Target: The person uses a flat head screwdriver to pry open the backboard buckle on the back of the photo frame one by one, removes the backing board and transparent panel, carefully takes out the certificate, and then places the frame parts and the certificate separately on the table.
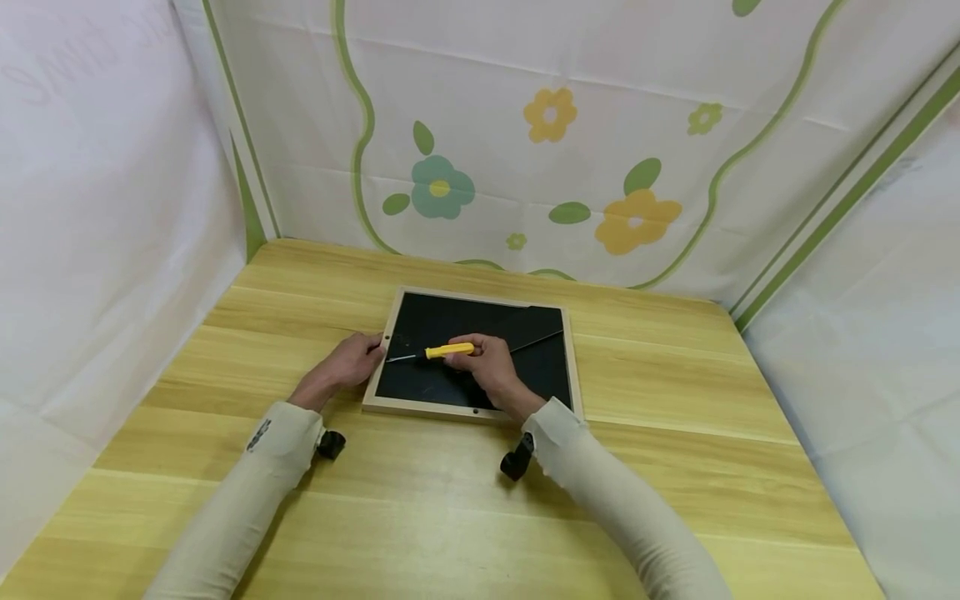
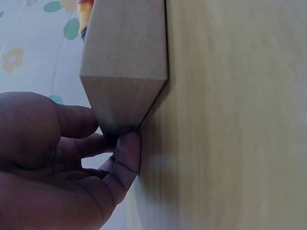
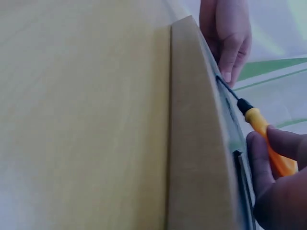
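Note:
A wooden picture frame (image 1: 420, 407) lies face down on the table, its black backing board (image 1: 457, 312) upward. A diagonal line on the board's right half marks its stand flap (image 1: 543, 358). My right hand (image 1: 491, 367) grips the yellow handle of a screwdriver (image 3: 259, 122), whose shaft points left to the frame's left edge. Thumb and fingers of my left hand (image 1: 351, 360) hold that same edge, close by the screwdriver tip. The left wrist view shows the left fingers (image 2: 128, 151) curled at the side of the frame (image 2: 124, 43).
Small dark turn tabs sit on the frame's rim, one at the front (image 1: 476, 411) and one at the left (image 1: 387, 337). Light wood table (image 1: 660, 500) surrounds the frame. Flower-printed white curtains (image 1: 480, 125) enclose the back and sides.

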Demonstrator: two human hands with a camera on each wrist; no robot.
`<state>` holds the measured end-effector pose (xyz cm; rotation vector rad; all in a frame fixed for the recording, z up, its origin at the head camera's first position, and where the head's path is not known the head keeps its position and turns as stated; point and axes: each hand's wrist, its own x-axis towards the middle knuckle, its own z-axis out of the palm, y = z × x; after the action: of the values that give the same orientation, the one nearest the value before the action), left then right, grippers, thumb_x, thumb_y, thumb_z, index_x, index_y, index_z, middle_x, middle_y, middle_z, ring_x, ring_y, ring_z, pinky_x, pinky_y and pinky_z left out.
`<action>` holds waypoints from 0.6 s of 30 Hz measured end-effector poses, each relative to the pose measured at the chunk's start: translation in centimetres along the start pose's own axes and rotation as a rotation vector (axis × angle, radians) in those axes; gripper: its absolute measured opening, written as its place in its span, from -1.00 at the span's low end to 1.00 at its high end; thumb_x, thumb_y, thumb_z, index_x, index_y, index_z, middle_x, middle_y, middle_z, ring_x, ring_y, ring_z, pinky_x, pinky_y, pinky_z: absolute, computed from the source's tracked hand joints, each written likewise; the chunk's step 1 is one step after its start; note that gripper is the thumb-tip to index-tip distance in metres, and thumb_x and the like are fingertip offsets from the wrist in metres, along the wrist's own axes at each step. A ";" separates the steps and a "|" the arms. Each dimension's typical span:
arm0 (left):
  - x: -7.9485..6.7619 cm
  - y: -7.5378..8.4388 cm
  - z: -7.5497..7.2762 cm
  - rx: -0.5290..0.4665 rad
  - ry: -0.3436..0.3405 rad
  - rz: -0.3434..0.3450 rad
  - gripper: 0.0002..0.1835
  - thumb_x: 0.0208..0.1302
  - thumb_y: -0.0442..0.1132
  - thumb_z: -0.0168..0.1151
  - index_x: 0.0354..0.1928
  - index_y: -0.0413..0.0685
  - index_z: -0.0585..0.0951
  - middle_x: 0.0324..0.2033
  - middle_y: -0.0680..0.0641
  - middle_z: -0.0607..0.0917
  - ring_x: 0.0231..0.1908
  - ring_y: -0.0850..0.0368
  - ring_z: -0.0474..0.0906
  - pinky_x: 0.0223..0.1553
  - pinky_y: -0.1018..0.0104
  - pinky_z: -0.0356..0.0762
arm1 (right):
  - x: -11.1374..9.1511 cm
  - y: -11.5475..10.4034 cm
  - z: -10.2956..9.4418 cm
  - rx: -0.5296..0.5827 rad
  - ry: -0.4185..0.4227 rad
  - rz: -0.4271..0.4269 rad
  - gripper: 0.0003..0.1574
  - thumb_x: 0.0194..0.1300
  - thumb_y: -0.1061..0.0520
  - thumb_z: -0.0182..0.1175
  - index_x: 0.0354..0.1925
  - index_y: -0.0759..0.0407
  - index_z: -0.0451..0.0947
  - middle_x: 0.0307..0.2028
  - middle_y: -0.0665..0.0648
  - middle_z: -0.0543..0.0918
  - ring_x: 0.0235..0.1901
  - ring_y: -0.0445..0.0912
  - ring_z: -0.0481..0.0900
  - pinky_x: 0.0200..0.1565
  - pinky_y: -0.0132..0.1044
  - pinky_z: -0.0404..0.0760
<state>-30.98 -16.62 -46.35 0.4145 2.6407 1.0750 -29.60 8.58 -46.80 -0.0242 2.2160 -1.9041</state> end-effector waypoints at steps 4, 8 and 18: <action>0.1 -0.1 0.0 0.003 -0.003 -0.016 -0.57 0.54 -0.34 -0.15 0.33 -0.41 0.38 0.04 -0.41 0.63 -0.15 -0.05 0.58 -0.15 0.20 0.49 | -0.1 0.3 0.2 0.016 0.013 -0.031 -0.62 0.26 0.27 0.31 0.06 0.21 0.63 -0.07 0.21 0.74 -0.20 -0.14 0.72 -0.06 -0.31 0.67; 0.1 -0.1 0.0 0.013 0.006 -0.006 -0.60 0.53 -0.34 -0.14 0.26 -0.41 0.46 -0.04 -0.38 0.66 -0.19 -0.04 0.56 -0.14 0.17 0.48 | -0.5 0.4 0.4 0.047 0.028 -0.047 -0.60 0.26 0.25 0.31 0.08 0.24 0.61 -0.07 0.23 0.75 -0.20 -0.11 0.74 -0.05 -0.30 0.67; 0.1 -0.1 -0.1 -0.002 0.004 0.001 -0.60 0.53 -0.35 -0.15 0.26 -0.43 0.45 -0.07 -0.37 0.67 -0.26 0.00 0.56 -0.23 0.25 0.46 | -0.4 1.5 0.9 0.093 0.075 -0.176 -0.61 0.26 0.28 0.31 0.05 0.34 0.55 -0.09 0.28 0.74 -0.25 -0.18 0.73 -0.14 -0.34 0.68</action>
<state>-31.09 -16.73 -46.38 0.4137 2.6430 1.0797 -28.81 8.00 -48.31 -0.1399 2.2364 -2.1323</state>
